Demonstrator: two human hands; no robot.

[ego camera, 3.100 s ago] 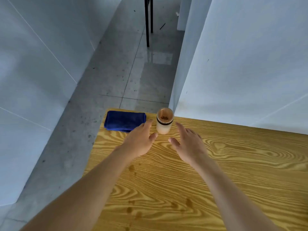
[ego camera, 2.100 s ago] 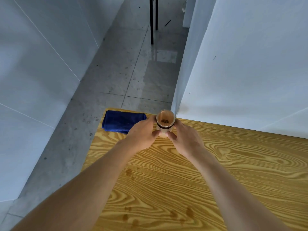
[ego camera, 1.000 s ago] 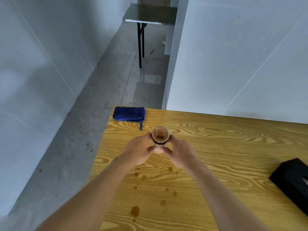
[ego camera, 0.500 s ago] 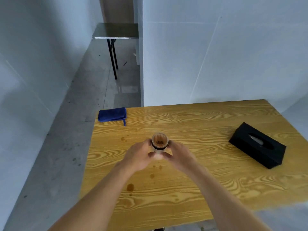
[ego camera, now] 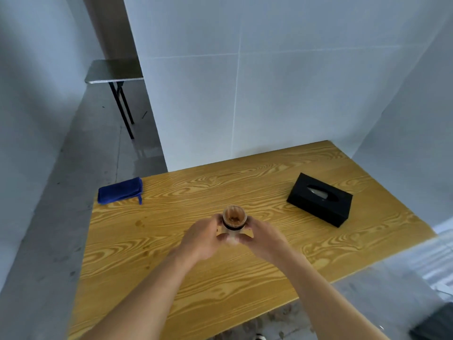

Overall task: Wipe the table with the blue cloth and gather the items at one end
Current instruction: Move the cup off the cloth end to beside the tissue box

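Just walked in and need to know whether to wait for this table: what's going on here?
A person holds a small cup between both hands, left hand and right hand, above the middle of the wooden table. The folded blue cloth lies untouched at the far left corner, and a black tissue box sits toward the right end. Brown drip stains show on the wood, so wiping looks not yet done.

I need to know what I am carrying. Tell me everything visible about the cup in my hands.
The cup is small, pale and cylindrical, with a dark band below its open rim. Brown bits lie inside. It stands upright, held between the left hand and right hand over the middle of the wooden table; whether its base touches the table is hidden.
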